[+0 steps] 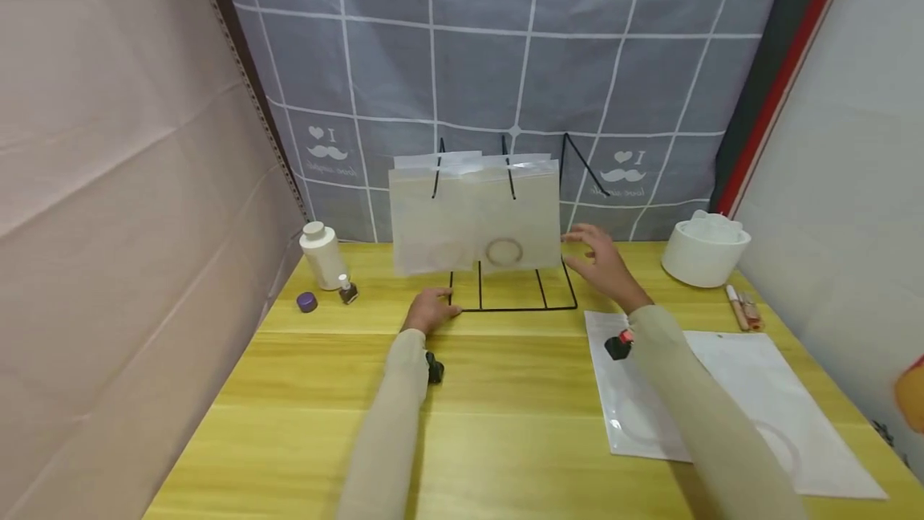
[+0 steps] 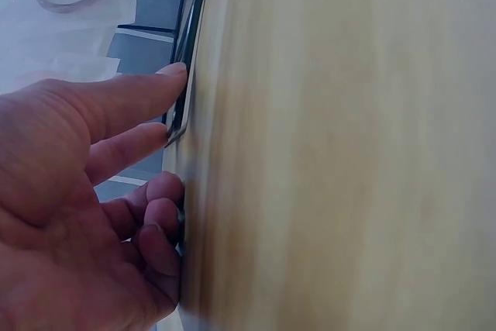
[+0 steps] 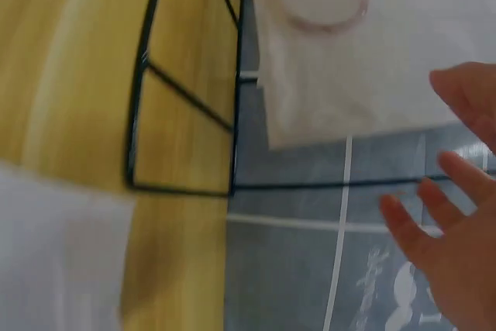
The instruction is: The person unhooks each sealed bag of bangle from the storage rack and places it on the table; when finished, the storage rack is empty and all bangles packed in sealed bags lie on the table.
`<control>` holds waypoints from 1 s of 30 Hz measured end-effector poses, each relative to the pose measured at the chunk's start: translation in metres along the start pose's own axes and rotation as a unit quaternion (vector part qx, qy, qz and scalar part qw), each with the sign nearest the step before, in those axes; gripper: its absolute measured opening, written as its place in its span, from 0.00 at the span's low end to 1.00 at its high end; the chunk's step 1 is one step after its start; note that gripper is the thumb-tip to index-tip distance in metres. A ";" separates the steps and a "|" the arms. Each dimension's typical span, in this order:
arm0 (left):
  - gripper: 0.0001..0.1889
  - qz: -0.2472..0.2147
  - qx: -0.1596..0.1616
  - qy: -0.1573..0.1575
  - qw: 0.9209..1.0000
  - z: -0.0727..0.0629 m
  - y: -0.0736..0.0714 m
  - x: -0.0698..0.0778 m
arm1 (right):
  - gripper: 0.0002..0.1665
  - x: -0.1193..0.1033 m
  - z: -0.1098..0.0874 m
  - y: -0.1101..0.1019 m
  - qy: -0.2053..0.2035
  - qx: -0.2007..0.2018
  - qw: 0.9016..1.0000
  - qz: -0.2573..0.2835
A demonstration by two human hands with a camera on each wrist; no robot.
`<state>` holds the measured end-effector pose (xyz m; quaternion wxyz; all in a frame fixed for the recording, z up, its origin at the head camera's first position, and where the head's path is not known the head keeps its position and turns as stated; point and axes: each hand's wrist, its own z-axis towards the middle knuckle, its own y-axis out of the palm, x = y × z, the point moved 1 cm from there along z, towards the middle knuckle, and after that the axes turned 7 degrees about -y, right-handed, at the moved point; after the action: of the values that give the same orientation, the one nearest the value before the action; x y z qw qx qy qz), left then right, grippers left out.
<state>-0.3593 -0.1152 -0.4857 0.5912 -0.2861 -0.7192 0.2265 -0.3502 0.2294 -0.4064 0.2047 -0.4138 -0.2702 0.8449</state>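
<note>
A black wire rack [image 1: 520,310] stands at the back of the table, and translucent white zip bags [image 1: 521,207] hang on it. A ring like a bangle [image 1: 504,252] shows through the right-hand bag. At the rack's front left corner, my left hand [image 1: 429,310] pinches the wire between thumb and forefinger; the left wrist view shows the thumb [image 2: 159,87] on the bar and the other fingers curled below. Just right of the bags, my right hand [image 1: 601,263] is held with fingers spread apart, holding nothing; in the right wrist view its fingertips [image 3: 391,205] are near the bag's edge.
Left: a white bottle [image 1: 323,257], a purple cap [image 1: 306,302] and a small dark bottle [image 1: 348,290]. Right: large white bags [image 1: 772,392], a black bottle with red top [image 1: 618,345], a white round container [image 1: 703,255] and small tubes [image 1: 737,308]. Grey grid cloth [image 1: 476,71] hangs behind.
</note>
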 end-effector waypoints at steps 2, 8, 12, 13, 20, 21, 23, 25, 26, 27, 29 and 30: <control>0.27 -0.003 0.000 0.000 1.000 0.001 0.001 0.001 | 0.23 -0.007 0.014 0.007 -0.030 0.028 0.999 -0.009; 0.27 -0.003 0.004 0.002 1.000 0.003 0.002 0.002 | 0.24 -0.025 0.040 0.014 -0.046 0.086 0.995 0.005; 0.27 0.002 0.006 0.003 1.000 0.002 0.002 0.001 | 0.22 -0.028 0.047 0.017 -0.042 0.102 0.993 0.044; 0.27 0.002 0.006 0.003 1.000 0.001 0.002 0.001 | 0.22 -0.028 0.047 0.018 -0.043 0.104 0.992 0.054; 0.26 0.007 0.002 0.006 1.000 0.001 0.003 -0.002 | 0.23 -0.029 0.048 0.026 -0.038 0.091 0.992 0.080; 0.26 0.011 0.004 0.009 1.000 0.002 0.003 -0.002 | 0.23 -0.029 0.048 0.027 -0.037 0.091 0.992 0.081; 0.26 0.022 0.009 0.016 1.000 0.004 0.004 -0.003 | 0.24 -0.030 0.048 0.028 -0.038 0.091 0.991 0.087; 0.26 0.031 0.014 0.022 0.999 0.006 0.003 -0.003 | 0.24 -0.031 0.047 0.028 -0.033 0.088 0.992 0.084; 0.26 0.033 0.015 0.023 0.999 0.006 0.003 -0.004 | 0.25 -0.032 0.047 0.028 -0.032 0.086 0.992 0.083; 0.26 0.034 0.015 0.025 0.999 0.006 0.003 -0.004 | 0.25 -0.033 0.047 0.028 -0.031 0.083 0.993 0.081; 0.26 0.032 0.012 0.025 0.999 0.004 0.002 -0.003 | 0.26 -0.036 0.045 0.028 -0.032 0.076 0.994 0.076; 0.26 0.031 0.011 0.025 0.999 0.004 0.001 -0.003 | 0.26 -0.038 0.044 0.027 -0.033 0.074 0.994 0.073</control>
<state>-0.3624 -0.1161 -0.4895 0.6050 -0.3075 -0.6922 0.2453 -0.3677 0.1746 -0.3783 0.1638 -0.3878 -0.1830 0.8884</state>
